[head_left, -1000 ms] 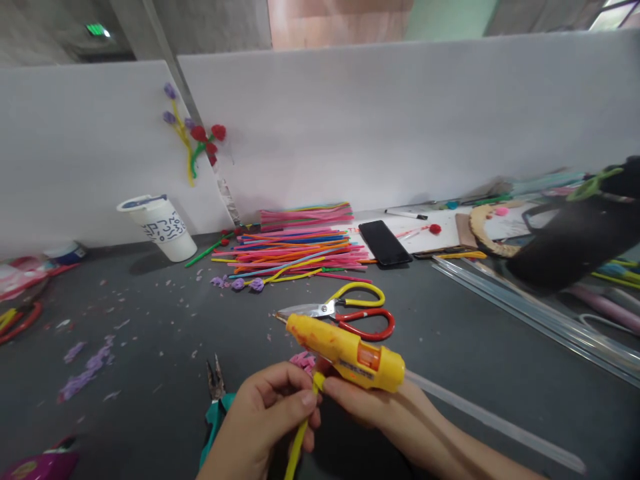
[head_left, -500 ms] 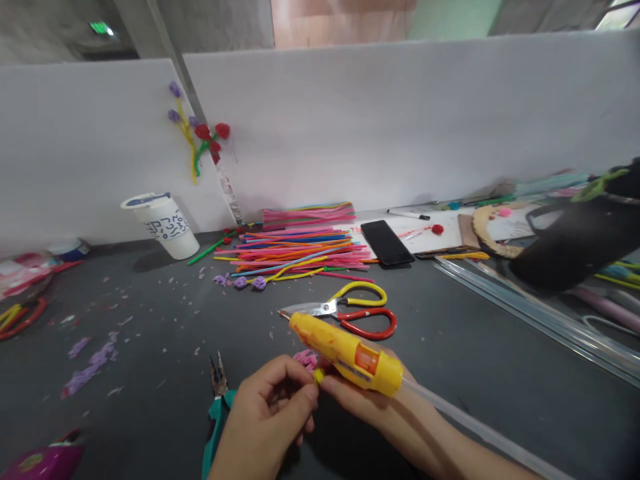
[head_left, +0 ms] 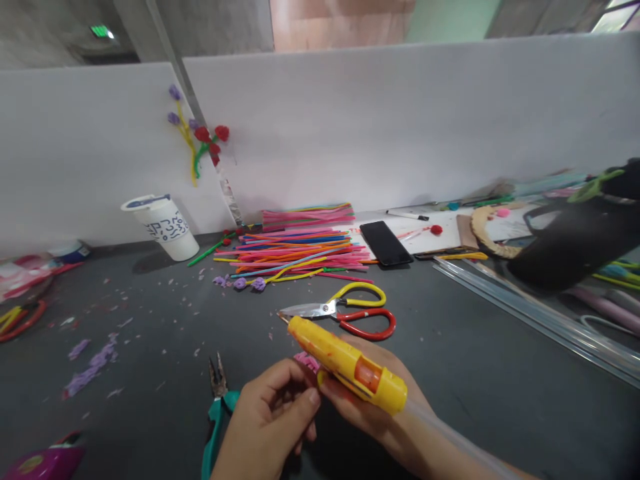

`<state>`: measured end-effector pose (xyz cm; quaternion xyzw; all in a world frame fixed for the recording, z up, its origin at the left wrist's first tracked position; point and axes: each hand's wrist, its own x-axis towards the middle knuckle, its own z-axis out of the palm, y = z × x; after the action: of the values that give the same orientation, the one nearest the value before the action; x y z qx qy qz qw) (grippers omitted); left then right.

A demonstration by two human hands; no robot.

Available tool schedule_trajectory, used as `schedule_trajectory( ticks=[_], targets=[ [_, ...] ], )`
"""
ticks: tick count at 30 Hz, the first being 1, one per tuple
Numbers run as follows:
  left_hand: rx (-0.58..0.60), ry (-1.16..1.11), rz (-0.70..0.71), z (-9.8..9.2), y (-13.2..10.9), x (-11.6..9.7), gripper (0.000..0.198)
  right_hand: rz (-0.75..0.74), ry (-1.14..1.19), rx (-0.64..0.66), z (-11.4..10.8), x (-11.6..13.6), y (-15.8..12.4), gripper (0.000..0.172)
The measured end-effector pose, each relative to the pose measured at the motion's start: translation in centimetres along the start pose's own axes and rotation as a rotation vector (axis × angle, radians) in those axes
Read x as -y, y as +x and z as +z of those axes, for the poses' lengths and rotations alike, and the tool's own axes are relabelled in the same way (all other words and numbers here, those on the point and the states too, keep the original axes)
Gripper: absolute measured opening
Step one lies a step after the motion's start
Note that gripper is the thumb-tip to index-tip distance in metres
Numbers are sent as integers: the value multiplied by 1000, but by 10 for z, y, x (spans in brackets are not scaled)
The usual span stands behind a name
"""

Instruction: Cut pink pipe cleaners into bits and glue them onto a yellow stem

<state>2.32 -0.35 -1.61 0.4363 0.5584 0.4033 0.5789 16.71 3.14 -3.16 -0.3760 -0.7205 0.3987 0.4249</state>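
A yellow glue gun [head_left: 345,360] with a clear glue stick in its back end lies in my right hand [head_left: 383,410], its nozzle pointing up and left. My left hand [head_left: 275,417] is closed in a pinch beside it, at a pink fuzzy piece [head_left: 307,362]. Between the two hands a bit of yellow stem shows; the fingers hide most of it. Just beyond the gun, scissors [head_left: 340,310] with yellow and red handles lie on the dark table. Teal pliers [head_left: 216,407] lie left of my left hand.
Pipe cleaners [head_left: 300,250] lie in a pile by the white partition [head_left: 375,127], next to a phone [head_left: 385,243]. A white cup [head_left: 173,230] stands left. Glue sticks [head_left: 530,317] and a black jug [head_left: 575,233] are at right. Purple scraps [head_left: 93,367] lie left.
The glue gun has tipped slightly, its back end shifting right and down. More of my right hand's back shows behind it. My left hand has barely moved.
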Motion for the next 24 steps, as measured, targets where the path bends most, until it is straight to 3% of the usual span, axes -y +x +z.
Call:
schedule_trajectory(
  ticks=[9,19,24],
  targets=[
    [-43,-109,-12,6,-1,2,22,-143,-141,-113,3,3,2,9],
    [-53,-157,-26,8,1,3,26,-41,-86,-119,7,2,2,16],
    [-13,-176,-6,2,10,10,29,25,11,-103,9,-5,4,8]
  ],
)
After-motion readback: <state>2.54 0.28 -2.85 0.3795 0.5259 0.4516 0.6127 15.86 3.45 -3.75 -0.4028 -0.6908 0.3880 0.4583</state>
